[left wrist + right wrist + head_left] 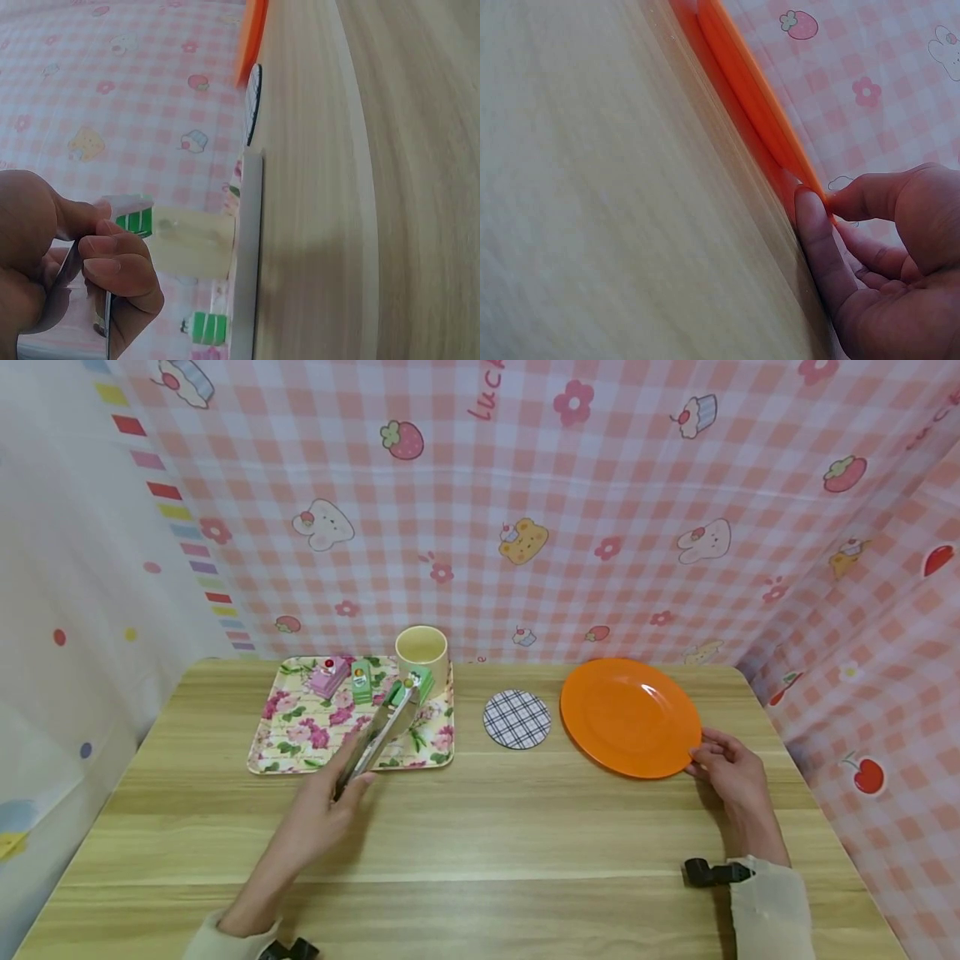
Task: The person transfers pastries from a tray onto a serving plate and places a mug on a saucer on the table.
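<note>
Left hand [318, 814]: fingers curled round metal tongs [386, 729], tips gripping a green toy cake slice [425, 683] above the floral tray's [300, 755] right side, near side of yellow cup [422, 649]. Right hand [733, 772]: thumb and fingers pinch orange plate's [630, 718] near-right rim, right of tray.

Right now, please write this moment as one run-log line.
left hand: grips tongs holding green cake above floral tray | right hand: pinches orange plate edge | on floral tray: pink cake, second green cake
</note>
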`<state>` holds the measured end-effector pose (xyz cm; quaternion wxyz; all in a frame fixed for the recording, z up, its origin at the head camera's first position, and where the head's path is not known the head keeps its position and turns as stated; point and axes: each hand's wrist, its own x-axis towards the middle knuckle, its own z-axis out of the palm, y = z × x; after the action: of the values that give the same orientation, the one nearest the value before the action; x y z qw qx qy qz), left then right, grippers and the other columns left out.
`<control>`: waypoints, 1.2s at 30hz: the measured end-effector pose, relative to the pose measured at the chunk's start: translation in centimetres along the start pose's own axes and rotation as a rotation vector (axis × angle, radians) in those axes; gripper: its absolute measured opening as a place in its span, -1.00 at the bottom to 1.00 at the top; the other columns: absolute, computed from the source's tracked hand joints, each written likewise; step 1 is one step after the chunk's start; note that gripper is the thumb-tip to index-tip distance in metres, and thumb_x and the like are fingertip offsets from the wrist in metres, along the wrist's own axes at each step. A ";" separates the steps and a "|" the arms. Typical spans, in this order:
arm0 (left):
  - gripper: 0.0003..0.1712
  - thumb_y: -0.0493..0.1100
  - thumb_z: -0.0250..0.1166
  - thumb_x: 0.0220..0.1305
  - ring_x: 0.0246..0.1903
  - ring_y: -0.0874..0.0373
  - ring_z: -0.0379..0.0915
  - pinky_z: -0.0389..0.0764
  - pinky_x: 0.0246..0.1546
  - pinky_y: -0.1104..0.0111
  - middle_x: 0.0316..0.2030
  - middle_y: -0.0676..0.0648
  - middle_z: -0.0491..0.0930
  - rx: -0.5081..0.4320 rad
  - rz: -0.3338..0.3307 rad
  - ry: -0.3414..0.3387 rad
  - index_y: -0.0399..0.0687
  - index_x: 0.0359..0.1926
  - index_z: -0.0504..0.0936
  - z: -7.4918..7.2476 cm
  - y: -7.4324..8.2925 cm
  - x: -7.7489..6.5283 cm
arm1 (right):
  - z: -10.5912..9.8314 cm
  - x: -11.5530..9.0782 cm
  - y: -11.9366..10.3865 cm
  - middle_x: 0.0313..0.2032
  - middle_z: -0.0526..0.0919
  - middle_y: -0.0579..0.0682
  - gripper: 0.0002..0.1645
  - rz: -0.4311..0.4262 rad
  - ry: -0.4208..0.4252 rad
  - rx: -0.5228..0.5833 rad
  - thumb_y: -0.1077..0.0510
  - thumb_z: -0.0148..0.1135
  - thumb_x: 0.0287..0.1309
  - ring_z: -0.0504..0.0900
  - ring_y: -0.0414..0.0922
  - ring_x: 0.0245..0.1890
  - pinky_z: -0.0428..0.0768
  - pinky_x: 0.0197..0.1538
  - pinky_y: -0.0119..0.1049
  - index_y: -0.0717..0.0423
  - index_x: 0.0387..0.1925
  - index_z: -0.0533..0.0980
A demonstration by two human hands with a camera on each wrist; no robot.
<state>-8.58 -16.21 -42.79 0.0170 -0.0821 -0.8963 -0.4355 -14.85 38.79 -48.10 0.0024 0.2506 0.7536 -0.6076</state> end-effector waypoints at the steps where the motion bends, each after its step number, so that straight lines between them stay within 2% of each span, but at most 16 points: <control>1: -0.29 -0.16 0.17 0.53 -0.54 0.18 0.32 0.48 -0.39 0.30 -0.11 -0.42 0.63 -0.009 -0.003 -0.003 -0.14 0.59 0.16 0.1 0.1 0.0 | 0.0 0.0 0.0 -0.23 0.54 -0.21 -0.37 -0.001 0.000 0.002 0.30 0.19 0.40 0.63 -0.34 -0.32 0.71 -0.18 -0.48 0.21 0.44 0.30; 2: -0.29 -0.16 0.18 0.53 -0.48 0.17 0.37 0.50 -0.34 0.29 0.00 -0.45 0.62 -0.006 0.000 -0.003 -0.15 0.58 0.18 0.2 0.2 0.1 | 0.0 0.0 0.0 -0.24 0.54 -0.21 -0.37 -0.003 0.001 0.001 0.30 0.20 0.39 0.63 -0.35 -0.32 0.71 -0.18 -0.48 0.21 0.43 0.30; 4: -0.31 -0.16 0.18 0.53 -0.49 0.18 0.37 0.51 -0.36 0.29 0.03 -0.43 0.63 -0.011 -0.004 -0.014 -0.14 0.57 0.20 0.4 0.3 0.1 | 0.0 0.0 0.0 -0.24 0.54 -0.22 -0.37 -0.001 0.001 0.003 0.29 0.20 0.39 0.63 -0.34 -0.32 0.71 -0.18 -0.48 0.20 0.43 0.31; 7: -0.31 -0.17 0.17 0.53 -0.62 0.24 0.28 0.44 -0.54 0.33 -0.37 -0.27 0.58 -0.029 -0.028 -0.045 -0.06 0.59 0.19 0.8 0.4 0.1 | 0.0 -0.1 0.0 -0.23 0.54 -0.20 -0.37 0.001 -0.001 -0.003 0.28 0.20 0.40 0.63 -0.34 -0.31 0.71 -0.17 -0.48 0.20 0.44 0.30; 9: -0.30 -0.18 0.17 0.53 -0.67 0.24 0.20 0.39 -0.60 0.34 -0.47 -0.18 0.46 -0.038 -0.039 -0.056 -0.02 0.59 0.19 1.1 0.6 0.2 | 0.0 -0.1 -0.1 -0.21 0.54 -0.17 -0.36 0.002 -0.004 -0.005 0.27 0.20 0.40 0.64 -0.34 -0.31 0.71 -0.16 -0.48 0.20 0.44 0.30; 11: -0.31 -0.20 0.17 0.53 -0.58 0.20 0.30 0.46 -0.48 0.31 -0.33 -0.26 0.58 -0.033 -0.026 -0.052 -0.05 0.58 0.20 1.4 0.6 0.3 | 0.0 -0.2 -0.1 -0.19 0.54 -0.16 -0.35 0.000 -0.007 -0.011 0.27 0.20 0.40 0.64 -0.33 -0.30 0.71 -0.16 -0.47 0.20 0.45 0.29; 13: -0.31 -0.21 0.17 0.52 -0.49 0.15 0.37 0.52 -0.35 0.26 -0.06 -0.39 0.64 -0.032 -0.009 -0.047 -0.08 0.58 0.21 1.7 0.7 0.4 | 0.1 -0.2 -0.2 -0.18 0.54 -0.15 -0.35 0.002 -0.008 -0.013 0.27 0.21 0.40 0.64 -0.33 -0.30 0.71 -0.16 -0.47 0.20 0.45 0.29; 16: -0.30 -0.19 0.17 0.53 -0.50 0.17 0.36 0.52 -0.33 0.26 -0.04 -0.43 0.63 -0.036 -0.001 -0.061 -0.08 0.59 0.19 2.3 0.7 0.7 | 0.1 -0.3 -0.3 -0.20 0.55 -0.16 -0.34 0.003 -0.007 -0.005 0.27 0.21 0.39 0.64 -0.33 -0.31 0.71 -0.17 -0.47 0.21 0.45 0.29; 20: -0.30 -0.17 0.17 0.53 -0.62 0.22 0.19 0.44 -0.42 0.32 -0.11 -0.37 0.62 -0.050 -0.006 -0.083 -0.07 0.59 0.18 3.1 0.6 1.1 | 0.0 -0.5 -0.5 -0.22 0.54 -0.18 -0.35 0.000 -0.005 0.006 0.28 0.20 0.39 0.64 -0.33 -0.32 0.71 -0.18 -0.47 0.21 0.45 0.28; 23: -0.31 -0.20 0.18 0.52 -0.47 0.13 0.38 0.55 -0.22 0.22 0.21 -0.43 0.55 -0.056 0.016 -0.076 -0.13 0.57 0.20 3.6 0.7 1.3 | 0.0 -0.5 -0.4 -0.23 0.53 -0.20 -0.34 -0.001 -0.008 0.007 0.28 0.19 0.40 0.64 -0.34 -0.32 0.71 -0.17 -0.47 0.21 0.46 0.28; 25: -0.31 -0.20 0.18 0.52 -0.47 0.09 0.39 0.56 -0.25 0.19 0.18 -0.42 0.56 -0.062 0.009 -0.081 -0.12 0.57 0.21 3.9 0.9 1.3 | 0.0 -0.4 -0.2 -0.23 0.54 -0.21 -0.34 0.003 -0.011 0.005 0.28 0.19 0.41 0.64 -0.34 -0.31 0.71 -0.17 -0.47 0.21 0.47 0.27; 27: -0.31 -0.18 0.19 0.52 -0.30 0.02 0.51 0.60 -0.13 0.11 0.30 -0.41 0.50 -0.056 0.011 -0.082 -0.09 0.57 0.22 4.3 1.0 1.3 | 0.1 -0.3 -0.1 -0.22 0.53 -0.20 -0.34 0.009 -0.011 -0.002 0.26 0.19 0.41 0.64 -0.34 -0.31 0.71 -0.16 -0.47 0.20 0.47 0.27; 30: -0.32 -0.12 0.17 0.54 -0.24 -0.04 0.54 0.61 -0.06 0.04 0.29 -0.37 0.51 -0.058 0.004 -0.102 -0.02 0.58 0.22 4.9 1.2 1.4 | 0.1 -0.2 0.0 -0.21 0.53 -0.20 -0.34 0.014 -0.008 -0.015 0.26 0.19 0.41 0.64 -0.34 -0.30 0.71 -0.16 -0.47 0.19 0.48 0.27; 32: -0.32 -0.11 0.16 0.54 0.05 -0.12 0.56 0.54 0.19 -0.08 0.35 -0.36 0.47 -0.054 0.013 -0.107 0.00 0.58 0.22 5.4 1.4 1.5 | 0.1 -0.2 0.0 -0.21 0.54 -0.20 -0.34 0.015 -0.006 -0.011 0.27 0.19 0.41 0.64 -0.34 -0.30 0.71 -0.16 -0.47 0.19 0.47 0.27; 34: -0.32 -0.14 0.16 0.54 -0.05 -0.14 0.59 0.54 0.17 -0.08 0.31 -0.35 0.50 -0.061 0.018 -0.117 -0.01 0.58 0.21 5.9 1.6 1.6 | 0.1 -0.2 -0.1 -0.23 0.54 -0.21 -0.34 0.011 -0.006 -0.001 0.28 0.19 0.40 0.64 -0.34 -0.31 0.71 -0.17 -0.47 0.20 0.47 0.27; 36: -0.31 -0.16 0.17 0.53 -0.20 -0.05 0.61 0.62 0.06 -0.01 0.13 -0.36 0.62 -0.067 0.010 -0.129 0.02 0.59 0.21 6.4 1.8 1.8 | 0.0 -0.2 -0.1 -0.23 0.54 -0.22 -0.34 0.008 -0.007 0.012 0.28 0.19 0.40 0.64 -0.34 -0.32 0.71 -0.18 -0.48 0.21 0.46 0.28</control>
<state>-9.81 -9.87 -45.20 -0.0411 -0.1150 -0.8800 -0.4590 -14.70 38.69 -47.90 0.0061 0.2516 0.7489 -0.6130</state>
